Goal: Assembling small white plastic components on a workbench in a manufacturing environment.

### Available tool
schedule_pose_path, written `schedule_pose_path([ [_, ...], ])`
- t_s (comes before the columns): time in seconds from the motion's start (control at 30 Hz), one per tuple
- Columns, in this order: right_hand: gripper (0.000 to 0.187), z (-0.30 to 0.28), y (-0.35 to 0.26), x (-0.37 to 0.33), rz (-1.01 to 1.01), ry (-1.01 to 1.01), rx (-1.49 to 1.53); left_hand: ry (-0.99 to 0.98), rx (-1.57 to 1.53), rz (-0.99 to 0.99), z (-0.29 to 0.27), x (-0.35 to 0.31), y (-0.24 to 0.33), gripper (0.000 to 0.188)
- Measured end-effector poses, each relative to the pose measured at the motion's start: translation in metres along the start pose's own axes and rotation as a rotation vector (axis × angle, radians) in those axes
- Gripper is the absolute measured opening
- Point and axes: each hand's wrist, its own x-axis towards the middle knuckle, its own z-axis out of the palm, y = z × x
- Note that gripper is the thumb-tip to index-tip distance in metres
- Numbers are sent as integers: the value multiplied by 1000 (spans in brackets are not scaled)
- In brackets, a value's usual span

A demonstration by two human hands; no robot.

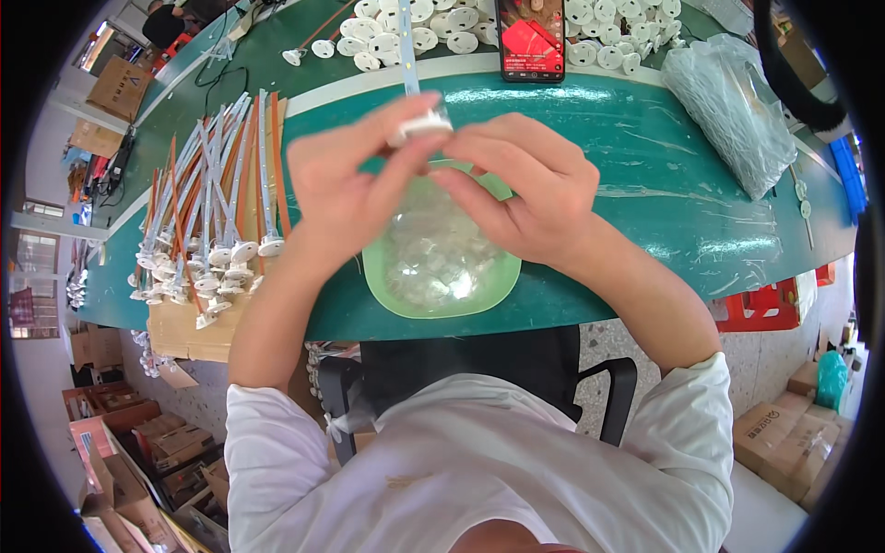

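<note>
My left hand (336, 184) is closed on a white round end cap (422, 127), with thumb and fingers on either side of it. A narrow LED strip (407, 46) stands up from that cap, away from me. Against the cap's right side, my right hand (539, 189) has its fingertips pinched together; whatever they hold is hidden. Both hands hover over a light green plastic bowl (444, 312) holding many small clear pieces (442, 244), too fine to make out. My left hand is slightly blurred.
Finished-looking LED strips with white caps (217, 203) lie piled on cardboard (189, 341) at left. Many white round caps (461, 28) cover the far side, around a propped phone (533, 41). A plastic-wrapped bundle (728, 111) lies at right on the green table (645, 194).
</note>
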Motion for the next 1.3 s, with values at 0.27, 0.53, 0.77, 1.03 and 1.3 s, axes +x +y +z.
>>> schedule_pose_path([
  [0.27, 34, 3, -13, 0, -53, -53, -51, 9, 336, 399, 7, -30, -23, 42],
  [0.53, 35, 1, -5, 3, -60, -97, -44, 41, 261, 404, 7, -33, -20, 41],
  [0.77, 34, -1, -13, 4, 19, -107, -44, 50, 244, 406, 9, -32, -16, 37],
  [1.03, 25, -4, -5, 6, 129, -185, 40, 12, 222, 281, 7, -32, -19, 40],
  [1.3, 27, -5, -10, 7, 40, -140, 41, -23, 204, 371, 4, -24, -17, 44],
])
